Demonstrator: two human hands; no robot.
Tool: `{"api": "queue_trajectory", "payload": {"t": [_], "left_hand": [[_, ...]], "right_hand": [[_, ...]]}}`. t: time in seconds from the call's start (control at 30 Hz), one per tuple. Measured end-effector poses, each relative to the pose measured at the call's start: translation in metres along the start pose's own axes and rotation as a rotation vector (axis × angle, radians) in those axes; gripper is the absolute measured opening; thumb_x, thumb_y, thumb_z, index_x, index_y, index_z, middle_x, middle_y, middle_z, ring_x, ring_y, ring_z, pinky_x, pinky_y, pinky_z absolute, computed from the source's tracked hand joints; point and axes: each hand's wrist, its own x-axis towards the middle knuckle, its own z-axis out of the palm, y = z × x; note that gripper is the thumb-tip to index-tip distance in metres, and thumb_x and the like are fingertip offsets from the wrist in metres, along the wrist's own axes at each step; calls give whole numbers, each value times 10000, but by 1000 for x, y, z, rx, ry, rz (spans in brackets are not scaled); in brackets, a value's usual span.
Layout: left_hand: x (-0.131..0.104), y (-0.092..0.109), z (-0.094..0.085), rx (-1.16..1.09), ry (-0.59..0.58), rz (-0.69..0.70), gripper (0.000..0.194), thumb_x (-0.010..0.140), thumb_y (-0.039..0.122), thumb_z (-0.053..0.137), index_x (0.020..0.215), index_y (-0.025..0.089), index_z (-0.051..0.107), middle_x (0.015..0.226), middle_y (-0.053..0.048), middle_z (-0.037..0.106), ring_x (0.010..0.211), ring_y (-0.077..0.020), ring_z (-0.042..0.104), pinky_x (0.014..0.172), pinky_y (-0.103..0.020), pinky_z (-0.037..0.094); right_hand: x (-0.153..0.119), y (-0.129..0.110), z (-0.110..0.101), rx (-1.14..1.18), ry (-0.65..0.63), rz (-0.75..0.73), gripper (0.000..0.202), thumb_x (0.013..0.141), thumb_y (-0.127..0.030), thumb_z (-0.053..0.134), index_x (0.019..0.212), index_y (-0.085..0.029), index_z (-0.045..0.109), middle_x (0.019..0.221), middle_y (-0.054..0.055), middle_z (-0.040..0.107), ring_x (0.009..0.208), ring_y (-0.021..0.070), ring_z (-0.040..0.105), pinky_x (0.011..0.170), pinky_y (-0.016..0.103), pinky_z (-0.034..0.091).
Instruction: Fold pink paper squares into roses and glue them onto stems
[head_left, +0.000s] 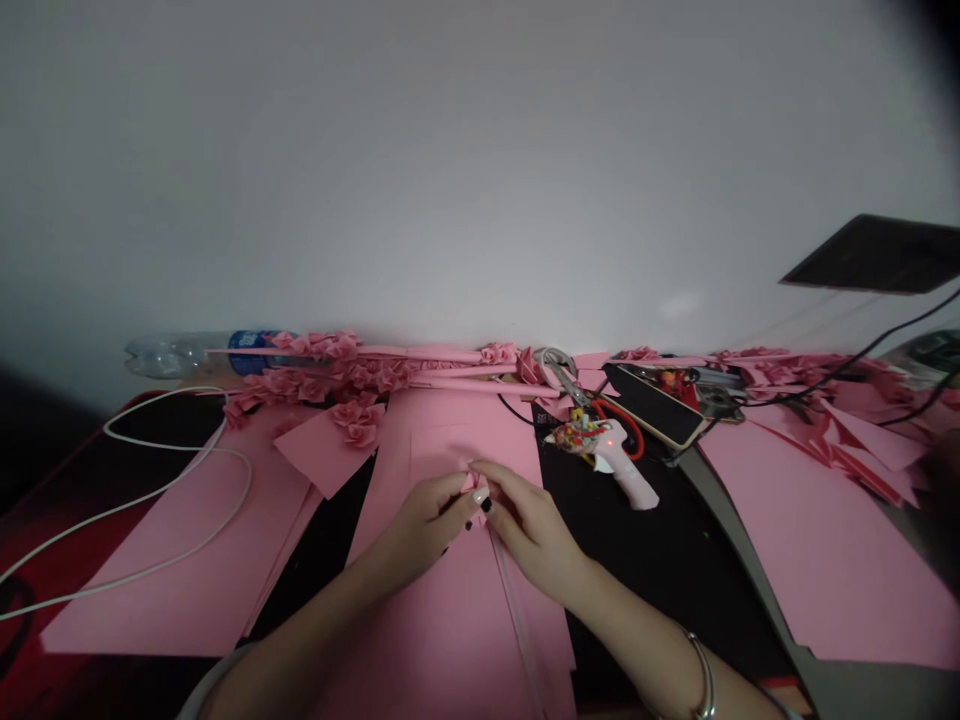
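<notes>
Held paper [473,482] (clear bottle [176,354] sideways)

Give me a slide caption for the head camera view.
Left hand and right hand hold a small pink paper piece over pink sheets, paper flowers and a glue gun lying nearby.

Silver bangle [703,676], black and white nails [486,505], pale sleeve [208,688]

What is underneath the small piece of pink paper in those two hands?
Large pink sheets lie below the left hand, right hand and small pink paper. A black surface shows beside them. The hands cover the spot directly beneath, so that part can't be seen.
</notes>
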Motion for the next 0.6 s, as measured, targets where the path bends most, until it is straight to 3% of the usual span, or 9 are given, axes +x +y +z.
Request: {"api": "queue_trajectory", "payload": {"t": [0.13,0.27,0.4,0.6], "left_hand": [[0,-1,1,-33,-13,-62,343,941,422,402,673,208,403,515,87,384,430,-83,357,429,-204,307],[0,-3,2,-38,-11,-63,342,946,417,402,673,212,384,510,88,392,424,-83,372,424,-200,331],[0,-4,1,-6,-13,-53,339,944,407,409,669,210,383,518,84,405,437,-83,383,425,-196,335],[-1,-2,-1,33,-61,-72,329,944,407,390,687,202,415,533,82,412,444,-79,392,432,-190,353]], "right_hand": [[0,3,-3,-140,16,25,344,873,-85,457,1191,-198,523,998,64,647,851,176,596,768,299,466],[2,2,-7,-276,-27,48,116,915,-145,436,939,-181,543,805,30,577,700,158,524,644,264,400],[4,1,-10,-331,-68,41,115,914,-152,421,819,-196,468,761,12,526,670,153,484,612,257,348],[6,2,-12,-231,-103,48,206,945,-191,373,740,-212,359,677,-28,430,597,129,409,565,242,301]]}}
